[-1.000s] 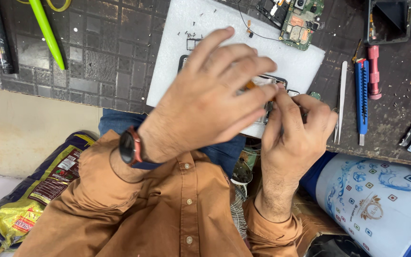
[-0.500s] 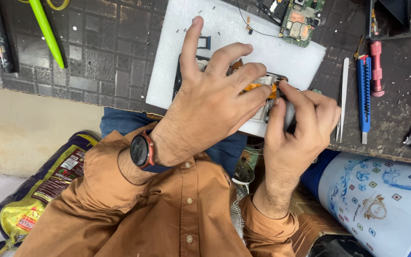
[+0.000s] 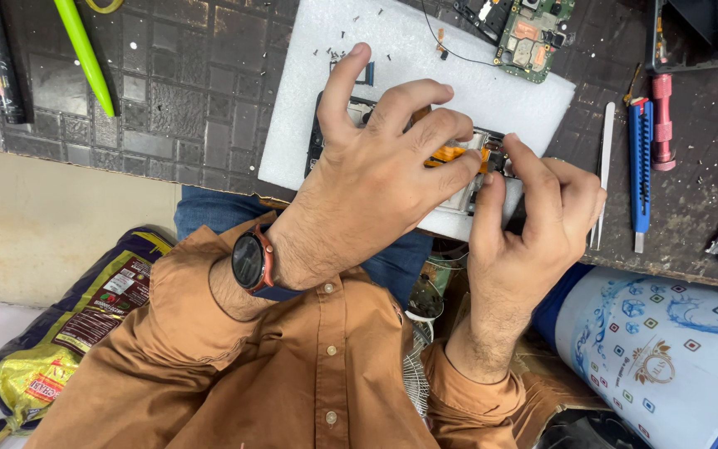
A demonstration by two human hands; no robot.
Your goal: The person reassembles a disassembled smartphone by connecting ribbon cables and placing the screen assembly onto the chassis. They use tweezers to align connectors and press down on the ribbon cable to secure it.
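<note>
Dark, embossed tiling covers the counter (image 3: pixel 168 100), on which a white foam pad (image 3: pixel 425 75) is laid as a work surface. On the near edge of that pad lies an opened phone (image 3: pixel 467 179), its back removed so that a dark frame, an orange flex strip and small metal parts can be made out between the fingers.

Compared with a second ago, the left hand (image 3: pixel 376 179) has been lifted from a flat covering position into an arched one: the forefinger is now raised and stretched toward the pad, while the remaining fingertips are pressed down on the phone's interior. More of the orange strip is thereby exposed, which suggests that the work has been narrowed to that one spot. The right hand (image 3: pixel 533 224) has been curled tighter at the phone's right end, its thumb and fingers closed on the edge of the body.

Neither grip is released: the phone is pinned by the left and pinched by the right.

Loose tiny screws (image 3: pixel 351 51) are scattered on the pad; a green circuit board (image 3: pixel 529 37) rests at its far corner. White tweezers (image 3: pixel 604 166) and a blue craft knife (image 3: pixel 640 166) lie to the right.
</note>
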